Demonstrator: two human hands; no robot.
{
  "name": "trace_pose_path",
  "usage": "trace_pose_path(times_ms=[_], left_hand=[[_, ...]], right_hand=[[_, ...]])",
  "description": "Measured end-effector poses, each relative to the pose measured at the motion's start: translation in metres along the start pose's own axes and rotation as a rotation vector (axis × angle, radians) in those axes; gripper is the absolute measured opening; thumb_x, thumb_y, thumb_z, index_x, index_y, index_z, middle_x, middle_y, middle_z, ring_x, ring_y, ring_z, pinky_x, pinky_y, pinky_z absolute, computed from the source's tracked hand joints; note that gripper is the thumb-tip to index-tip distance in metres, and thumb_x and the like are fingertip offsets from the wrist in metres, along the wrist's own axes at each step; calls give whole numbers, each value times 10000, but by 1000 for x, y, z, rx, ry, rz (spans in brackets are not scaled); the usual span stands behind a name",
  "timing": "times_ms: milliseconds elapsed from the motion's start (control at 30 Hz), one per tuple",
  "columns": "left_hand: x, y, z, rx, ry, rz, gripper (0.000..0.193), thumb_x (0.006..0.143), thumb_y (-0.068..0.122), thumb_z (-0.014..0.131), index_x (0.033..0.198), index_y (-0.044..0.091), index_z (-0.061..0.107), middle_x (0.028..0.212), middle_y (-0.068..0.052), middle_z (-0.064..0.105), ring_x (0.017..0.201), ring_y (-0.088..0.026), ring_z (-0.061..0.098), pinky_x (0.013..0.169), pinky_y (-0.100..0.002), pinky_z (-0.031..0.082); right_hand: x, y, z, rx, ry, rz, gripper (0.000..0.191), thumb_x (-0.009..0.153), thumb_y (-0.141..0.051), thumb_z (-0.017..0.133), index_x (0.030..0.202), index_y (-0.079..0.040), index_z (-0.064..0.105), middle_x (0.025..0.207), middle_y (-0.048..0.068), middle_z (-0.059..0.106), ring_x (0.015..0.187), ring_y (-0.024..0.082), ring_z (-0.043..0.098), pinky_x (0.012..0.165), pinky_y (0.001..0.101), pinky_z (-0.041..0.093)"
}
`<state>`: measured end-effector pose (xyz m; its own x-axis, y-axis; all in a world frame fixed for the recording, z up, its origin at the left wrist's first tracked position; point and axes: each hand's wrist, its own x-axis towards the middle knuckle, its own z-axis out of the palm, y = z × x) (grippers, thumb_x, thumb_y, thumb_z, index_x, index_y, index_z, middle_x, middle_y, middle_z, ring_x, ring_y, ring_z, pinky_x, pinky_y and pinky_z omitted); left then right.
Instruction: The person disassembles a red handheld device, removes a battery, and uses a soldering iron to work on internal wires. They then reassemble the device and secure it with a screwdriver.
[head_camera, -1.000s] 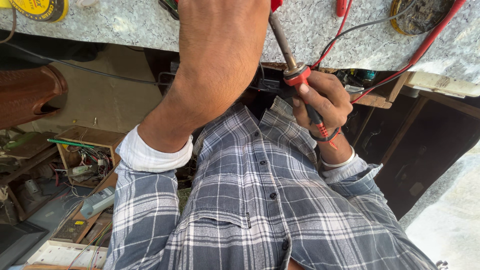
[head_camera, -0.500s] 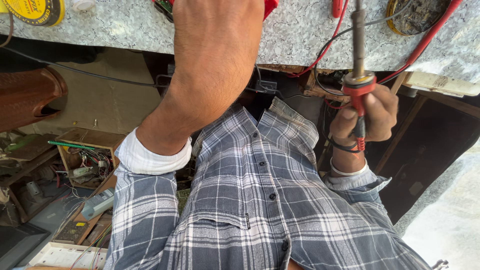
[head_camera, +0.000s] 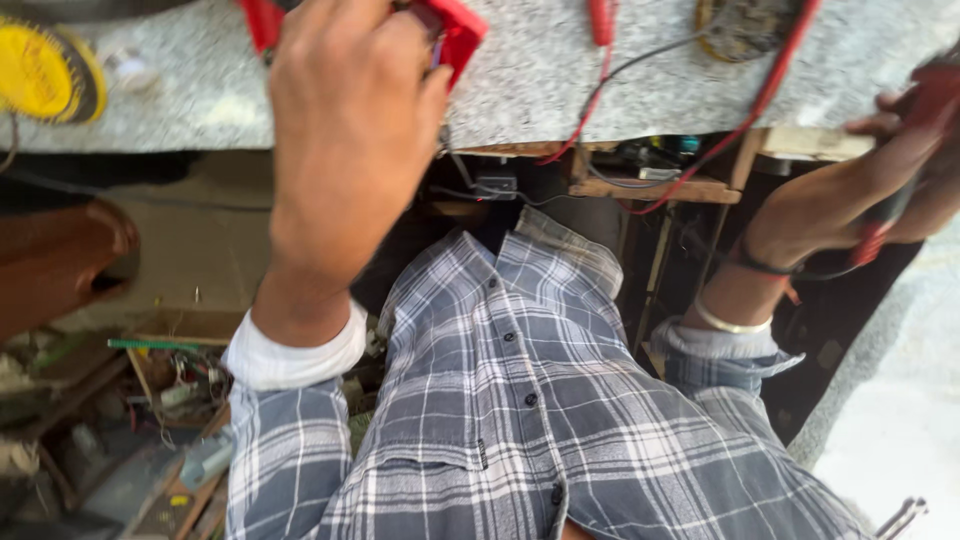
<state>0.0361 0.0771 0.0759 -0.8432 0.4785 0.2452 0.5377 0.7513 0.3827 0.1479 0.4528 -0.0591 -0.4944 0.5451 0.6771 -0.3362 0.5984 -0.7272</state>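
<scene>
On top of the speckled stone counter (head_camera: 560, 80), the left hand (head_camera: 345, 130) lies bent over a red thing (head_camera: 455, 30); I cannot tell if it grips it. Right of the counter's edge, the right hand (head_camera: 915, 165) is closed around a red-handled tool (head_camera: 915, 130). Below the counter, left of the plaid shirt (head_camera: 540, 420), a wooden box (head_camera: 175, 385) holds wires and small parts.

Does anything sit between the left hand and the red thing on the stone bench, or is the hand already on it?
Nothing visible stands between them. The left hand lies directly over the red thing on the speckled bench, fingers touching it; only its red edges show past the hand.
</scene>
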Motion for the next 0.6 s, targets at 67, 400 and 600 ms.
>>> trace_pose_path(times_ms=[67, 400, 600], left_hand=[[-2, -1, -3, -57, -30, -30, 200, 887, 57, 852, 852, -5, 665, 1221, -131, 664, 1157, -357, 609, 965, -500, 477], [-16, -19, -1, -197, 44, 102, 199, 916, 18, 809, 941, -3, 613, 1238, -136, 622, 1161, -362, 588, 975, -494, 465], [-23, -25, 4, -206, 43, 89, 187, 966, 46, 811, 987, 32, 626, 1101, -97, 612, 1060, -326, 597, 917, -467, 473]], right_hand=[[23, 17, -12, -76, 33, 78, 377, 1067, -264, 581, 1101, 83, 726, 1078, 197, 753, 921, 275, 700, 730, 374, 533], [51, 54, -25, -204, -316, 533, 253, 1040, -204, 664, 1116, 24, 743, 1202, 185, 680, 1066, 292, 635, 839, 395, 506], [53, 57, -18, -230, -417, 560, 191, 1023, -169, 713, 1125, -12, 753, 1277, 177, 636, 1152, 301, 596, 904, 408, 490]])
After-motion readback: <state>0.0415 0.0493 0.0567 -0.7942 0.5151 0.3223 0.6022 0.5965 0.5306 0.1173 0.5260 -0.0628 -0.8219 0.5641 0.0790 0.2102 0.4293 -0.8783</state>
